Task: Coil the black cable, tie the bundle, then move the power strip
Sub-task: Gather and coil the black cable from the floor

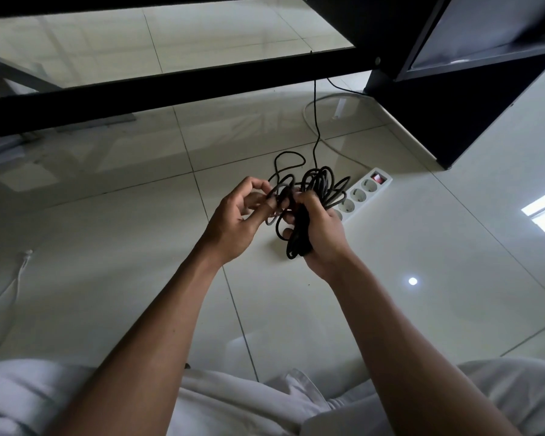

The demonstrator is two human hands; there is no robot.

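Note:
The black cable [320,187] is gathered into a loose bundle of several loops held above the floor. My right hand [320,231] grips the bundle around its lower part, fingers curled round it. My left hand [239,218] is at the bundle's left side, its fingertips pinching a loop of the cable. One strand of the cable runs up and away towards the black desk frame. The white power strip [364,190] lies on the tiled floor just behind my right hand, its red switch at the far end; its near end is hidden by the hand.
A black desk frame with a glass top [177,86] spans the upper view. A dark cabinet [453,105] stands at the upper right. A white cord [328,143] curves on the floor behind the strip. Another white cable [16,278] lies at the left. My lap is in light clothing.

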